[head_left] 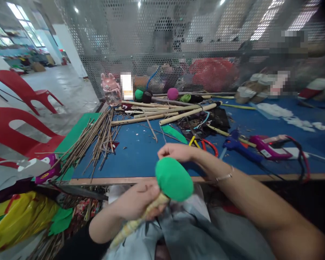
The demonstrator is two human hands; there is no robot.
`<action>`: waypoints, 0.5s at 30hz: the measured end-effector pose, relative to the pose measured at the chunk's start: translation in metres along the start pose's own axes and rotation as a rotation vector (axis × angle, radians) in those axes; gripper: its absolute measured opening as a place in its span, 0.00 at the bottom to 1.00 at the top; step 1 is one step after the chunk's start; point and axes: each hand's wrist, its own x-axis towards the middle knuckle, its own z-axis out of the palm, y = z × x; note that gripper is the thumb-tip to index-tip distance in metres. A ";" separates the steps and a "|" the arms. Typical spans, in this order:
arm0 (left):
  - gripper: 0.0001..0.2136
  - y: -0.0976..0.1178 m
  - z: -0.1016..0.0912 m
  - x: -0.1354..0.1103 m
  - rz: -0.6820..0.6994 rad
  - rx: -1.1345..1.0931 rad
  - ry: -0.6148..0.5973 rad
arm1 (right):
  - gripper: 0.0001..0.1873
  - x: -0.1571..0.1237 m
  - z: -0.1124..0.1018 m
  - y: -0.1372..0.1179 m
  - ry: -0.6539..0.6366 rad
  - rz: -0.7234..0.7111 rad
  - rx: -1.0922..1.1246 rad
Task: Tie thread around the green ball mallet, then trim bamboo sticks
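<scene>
Fingers of left hand (pixel 142 198): gripped stick (pixel 128 229), just below green ball (pixel 174 179).
Stick slanted down-left from ball, left hand nearer; right hand (pixel 176 152) lay beyond ball, fingers curled, hold unclear.

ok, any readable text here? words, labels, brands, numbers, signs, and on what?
None legible.
Purple block at picture left: yellow marks, too blurred to read.
Purple block at picture right: no readable lettering.
White upright item: pixelated, unreadable.
</scene>
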 end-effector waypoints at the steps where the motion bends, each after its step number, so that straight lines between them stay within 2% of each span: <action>1: 0.22 -0.004 0.004 0.004 -0.038 0.042 -0.033 | 0.18 0.006 -0.008 -0.014 -0.051 -0.006 -0.160; 3: 0.21 -0.013 0.009 0.014 -0.099 0.123 -0.030 | 0.16 0.014 -0.012 -0.048 -0.075 -0.033 -0.518; 4: 0.21 -0.017 0.008 0.020 -0.107 0.141 0.017 | 0.15 0.014 -0.007 -0.066 -0.046 -0.063 -0.706; 5: 0.21 -0.019 0.006 0.025 -0.101 0.132 0.083 | 0.14 0.011 0.002 -0.082 0.038 -0.098 -0.888; 6: 0.21 -0.020 0.002 0.028 -0.080 0.100 0.150 | 0.13 0.005 0.013 -0.095 0.206 -0.133 -1.039; 8: 0.20 -0.018 -0.008 0.028 -0.006 0.000 0.246 | 0.12 -0.012 0.039 -0.107 0.424 -0.215 -1.172; 10: 0.19 -0.010 -0.017 0.022 0.091 -0.089 0.291 | 0.16 -0.029 0.060 -0.098 0.613 -0.314 -1.101; 12: 0.19 -0.001 -0.020 0.012 0.163 -0.159 0.334 | 0.20 -0.039 0.072 -0.075 0.766 -0.367 -0.908; 15: 0.18 0.008 -0.017 0.002 0.188 -0.237 0.364 | 0.22 -0.038 0.079 -0.033 0.906 -0.341 -0.594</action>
